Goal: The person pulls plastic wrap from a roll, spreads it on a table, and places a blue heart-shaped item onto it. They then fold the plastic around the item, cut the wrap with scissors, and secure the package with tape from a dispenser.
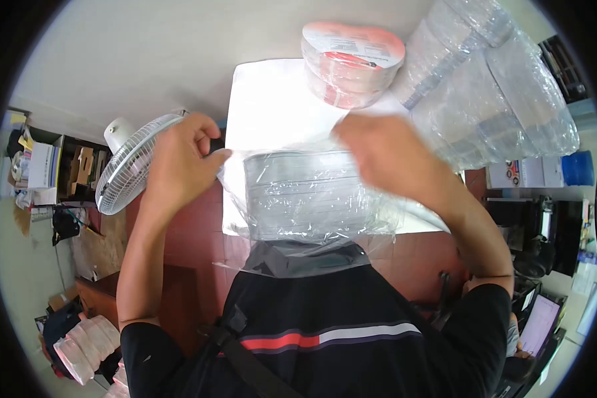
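We grip the clear plastic wrap with our left hand at nine o'clock, fingers pinched shut on its edge — our right hand, blurred, we cannot tell. The wrap covers a stack of lids at centre; a red-topped stack sits at twelve on the worktop.
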The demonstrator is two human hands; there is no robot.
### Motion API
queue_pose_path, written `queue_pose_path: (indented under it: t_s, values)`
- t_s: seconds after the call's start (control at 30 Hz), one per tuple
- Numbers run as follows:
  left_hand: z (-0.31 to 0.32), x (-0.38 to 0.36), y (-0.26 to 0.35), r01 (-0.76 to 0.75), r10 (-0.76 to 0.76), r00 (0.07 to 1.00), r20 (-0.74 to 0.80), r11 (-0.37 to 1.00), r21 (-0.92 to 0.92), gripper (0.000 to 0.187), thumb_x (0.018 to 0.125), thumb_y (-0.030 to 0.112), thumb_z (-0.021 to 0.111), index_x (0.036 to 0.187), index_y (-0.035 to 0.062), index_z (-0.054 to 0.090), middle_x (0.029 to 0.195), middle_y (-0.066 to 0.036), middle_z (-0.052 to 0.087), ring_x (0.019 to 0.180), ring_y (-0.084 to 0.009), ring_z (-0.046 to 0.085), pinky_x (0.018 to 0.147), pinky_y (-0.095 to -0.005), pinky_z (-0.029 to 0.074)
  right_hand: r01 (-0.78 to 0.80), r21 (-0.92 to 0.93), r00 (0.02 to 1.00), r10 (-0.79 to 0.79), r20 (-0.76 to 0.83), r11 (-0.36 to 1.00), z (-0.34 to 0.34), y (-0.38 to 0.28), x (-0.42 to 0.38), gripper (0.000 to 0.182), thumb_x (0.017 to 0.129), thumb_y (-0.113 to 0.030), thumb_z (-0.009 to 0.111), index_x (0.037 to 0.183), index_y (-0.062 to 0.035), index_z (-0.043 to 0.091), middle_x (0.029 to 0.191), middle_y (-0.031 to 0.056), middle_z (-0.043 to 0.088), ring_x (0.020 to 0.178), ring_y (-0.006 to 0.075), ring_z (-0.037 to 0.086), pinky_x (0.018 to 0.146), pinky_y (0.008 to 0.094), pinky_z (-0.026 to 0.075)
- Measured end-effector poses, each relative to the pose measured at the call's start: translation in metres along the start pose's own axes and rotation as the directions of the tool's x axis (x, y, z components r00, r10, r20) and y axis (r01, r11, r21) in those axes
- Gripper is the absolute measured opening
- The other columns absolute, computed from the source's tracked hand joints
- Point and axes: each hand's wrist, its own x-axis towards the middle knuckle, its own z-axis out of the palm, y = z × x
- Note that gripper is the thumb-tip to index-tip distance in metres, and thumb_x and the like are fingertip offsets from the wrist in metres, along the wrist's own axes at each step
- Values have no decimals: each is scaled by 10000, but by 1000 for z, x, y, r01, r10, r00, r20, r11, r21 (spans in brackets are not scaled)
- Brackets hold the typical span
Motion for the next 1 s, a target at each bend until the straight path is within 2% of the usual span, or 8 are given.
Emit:
queue_pose_path:
  t_s: [0.1, 0.2, 0.37, 0.5, 0.63, 0.8, 0.9, 1.0]
  values:
    - [27, -13, 40, -374, 387, 922, 7, 893, -250, 195, 740, -58, 736, 895, -4, 631, 737, -81, 603, 636, -203, 607, 571, -302, 473, 118, 49, 848, -126, 515, 992, 33, -17, -6, 262, 742, 33, 585, 991, 5, 659, 929, 174, 665, 878, 370, 661, 776, 469, 528]
    - [73, -16, 26, -460, 411, 786, 462, 888, -7, 186, 727, 40, 766, 856, -27, 650, 853, -163, 684, 819, -334, 684, 727, -398, 553, 72, -91, 585, 32, 811, 993, 55, -13, 7, 275, 747, 14, 601, 1015, 23, 663, 963, 211, 671, 910, 366, 671, 805, 452, 536]
    - [48, -15, 8, -395, -169, 635, 753, 767, 506, 405, 638, 184, 850, 940, -3, 657, 974, -209, 680, 935, -383, 675, 816, -468, 547, -65, -344, 566, 318, 761, 937, 25, 5, -23, 390, 715, -119, 765, 1055, 36, 651, 1032, 212, 674, 1030, 360, 655, 887, 457, 528]
    - [11, -16, 13, -427, 59, 767, 639, 790, 439, 760, 591, 211, 884, 1259, 19, 578, 1211, -215, 609, 1041, -387, 636, 887, -459, 517, 69, -429, 850, 172, 497, 900, 21, 13, -53, 570, 665, -246, 866, 1101, 34, 628, 1036, 182, 672, 1057, 371, 637, 934, 455, 507]
    - [-14, -9, 42, -375, 3, 731, 683, 837, 398, 888, 627, 175, 860, 1410, 17, 472, 1253, -206, 595, 1093, -368, 617, 902, -481, 493, -118, -165, 769, 195, 609, 979, -8, 9, -33, 528, 714, -245, 847, 1095, 38, 616, 1043, 198, 669, 1052, 389, 638, 959, 447, 494]
    - [75, -8, 39, -409, 13, 451, 892, 892, 194, 1082, 622, 213, 873, 1514, 29, 291, 1353, -255, 529, 1195, -363, 564, 932, -499, 479, -126, 21, 688, 72, 722, 992, 35, -20, -7, 427, 779, -232, 807, 1040, 49, 618, 1041, 209, 673, 1059, 411, 640, 1008, 510, 466]
    - [67, -21, 31, -433, -139, 521, 842, 807, 401, 1173, 621, 254, 891, 1551, 52, 207, 1397, -314, 458, 1207, -439, 543, 975, -488, 483, -155, -204, 361, 248, 899, 966, 26, -17, -13, 585, 734, -247, 821, 1196, 51, 619, 1235, 257, 619, 1210, 449, 566, 1025, 624, 432]
    - [38, -27, 16, -420, -45, 733, 678, 754, 504, 1250, 619, 282, 905, 1568, 71, 120, 1430, -353, 374, 1213, -513, 514, 1013, -491, 478, -140, -364, 677, 357, 643, 921, 25, -3, -50, 814, 747, -297, 838, 1377, 48, 454, 1420, 315, 452, 1319, 500, 444, 1040, 700, 370]
